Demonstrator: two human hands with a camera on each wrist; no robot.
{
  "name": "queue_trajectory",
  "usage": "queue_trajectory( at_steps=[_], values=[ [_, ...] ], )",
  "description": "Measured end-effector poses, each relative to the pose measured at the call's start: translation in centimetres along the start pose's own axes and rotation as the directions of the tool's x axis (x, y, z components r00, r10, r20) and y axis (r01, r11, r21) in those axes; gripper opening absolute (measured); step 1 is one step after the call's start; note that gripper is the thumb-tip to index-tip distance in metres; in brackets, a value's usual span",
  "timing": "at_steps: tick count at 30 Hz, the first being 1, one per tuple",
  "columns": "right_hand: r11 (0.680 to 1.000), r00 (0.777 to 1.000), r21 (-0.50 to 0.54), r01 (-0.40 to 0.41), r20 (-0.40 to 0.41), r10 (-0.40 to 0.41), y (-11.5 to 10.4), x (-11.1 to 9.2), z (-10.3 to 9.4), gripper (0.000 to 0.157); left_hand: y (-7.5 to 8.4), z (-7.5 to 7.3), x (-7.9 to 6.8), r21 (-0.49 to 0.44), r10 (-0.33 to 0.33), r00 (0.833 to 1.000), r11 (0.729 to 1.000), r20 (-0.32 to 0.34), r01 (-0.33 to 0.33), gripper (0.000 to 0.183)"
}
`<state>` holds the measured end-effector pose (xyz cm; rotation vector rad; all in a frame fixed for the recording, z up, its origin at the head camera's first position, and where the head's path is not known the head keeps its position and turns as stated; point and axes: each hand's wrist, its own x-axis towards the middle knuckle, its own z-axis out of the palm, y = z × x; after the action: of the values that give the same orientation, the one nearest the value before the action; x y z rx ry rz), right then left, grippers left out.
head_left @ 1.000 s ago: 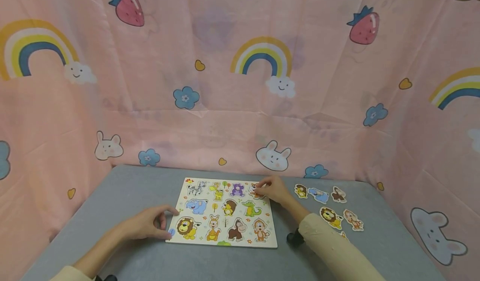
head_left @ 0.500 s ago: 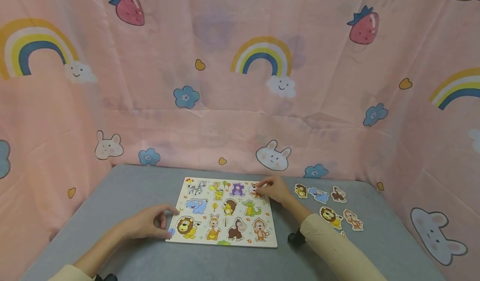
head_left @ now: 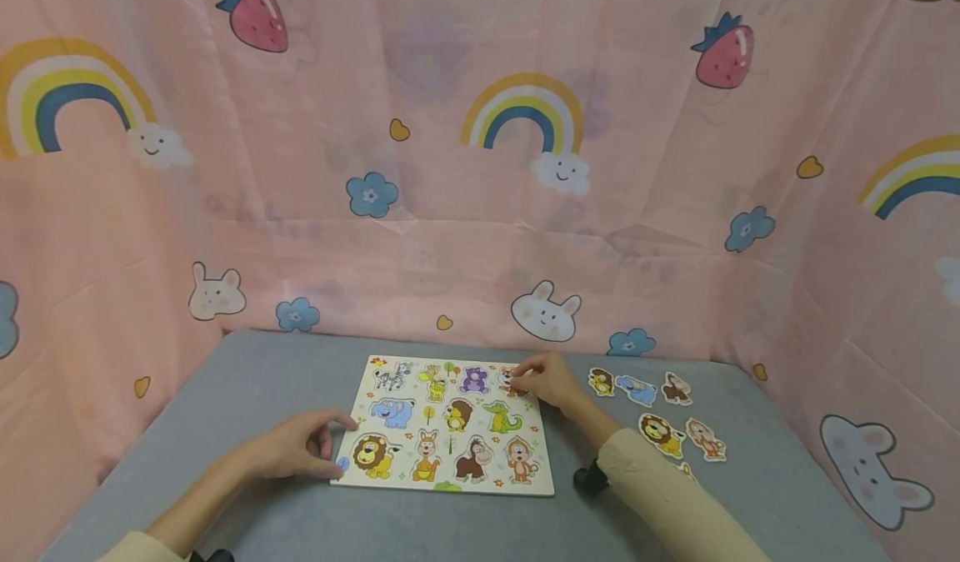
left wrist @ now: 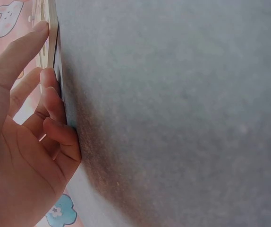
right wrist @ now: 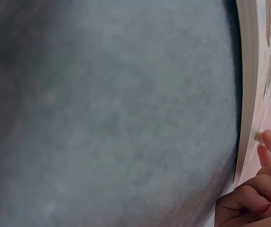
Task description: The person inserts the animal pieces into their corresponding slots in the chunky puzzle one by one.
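A pale wooden puzzle board [head_left: 405, 472] lies flat on the grey table, with rows of animals such as a lion [head_left: 370, 456], an elephant [head_left: 392, 413] and a crocodile [head_left: 502, 417]. At its far right corner my right hand [head_left: 553, 380] pinches the tiger puzzle piece [head_left: 504, 381] by its small knob [right wrist: 259, 137], partly covering it. My left hand [head_left: 288, 449] steadies the board's left side, thumb [left wrist: 24, 49] extended onto the near corner and index finger at the edge. Its other fingers bend loosely beside the board's edge [left wrist: 53, 38].
Right of the board lie loose animal pieces: a hedgehog [head_left: 601, 382], an elephant [head_left: 636, 391], a brown animal [head_left: 677, 388], a lion [head_left: 662, 435] and a monkey [head_left: 707, 439]. Another piece [head_left: 687, 469] is mostly hidden by the right sleeve [head_left: 667, 495]. A pink patterned curtain [head_left: 450, 270] encloses the table.
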<state>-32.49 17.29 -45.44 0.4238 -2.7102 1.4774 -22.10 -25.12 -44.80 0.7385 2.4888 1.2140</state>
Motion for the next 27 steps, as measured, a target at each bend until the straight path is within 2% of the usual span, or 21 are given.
queue_trajectory(
  at_steps=[5, 11, 16, 21, 27],
  values=[
    [0.999, 0.999, 0.022, 0.031, 0.035, -0.032, 0.4, 0.0, -0.5, 0.009, 0.0, 0.1, 0.0, -0.004, 0.002, 1.000, 1.000, 0.001, -0.001, 0.057],
    [0.996, 0.993, 0.063, 0.056, 0.097, -0.062, 0.6, 0.2, -1.6, 0.023, -0.1, 0.1, 0.0, -0.009, 0.003, 1.000, 1.000, 0.000, -0.003, 0.056],
    [0.998, 0.990, 0.039, 0.056, 0.129, -0.060, 0.5, -0.1, -2.8, 0.033, -0.1, 0.1, 0.0, -0.009, 0.002, 1.000, 1.000, 0.000, -0.002, 0.055],
    [0.997, 0.991, -0.016, 0.070, 0.117, -0.068, 0.7, -0.5, -4.1, 0.032, -0.1, 0.1, 0.0, -0.011, -0.007, 1.000, 1.000, -0.003, 0.007, 0.056],
    [0.987, 0.980, 0.009, 0.159, 0.122, -0.159, 1.5, -1.1, -5.8, 0.030, -0.1, 0.1, 0.0, -0.009, -0.014, 1.000, 1.000, -0.005, 0.014, 0.056]
  ],
)
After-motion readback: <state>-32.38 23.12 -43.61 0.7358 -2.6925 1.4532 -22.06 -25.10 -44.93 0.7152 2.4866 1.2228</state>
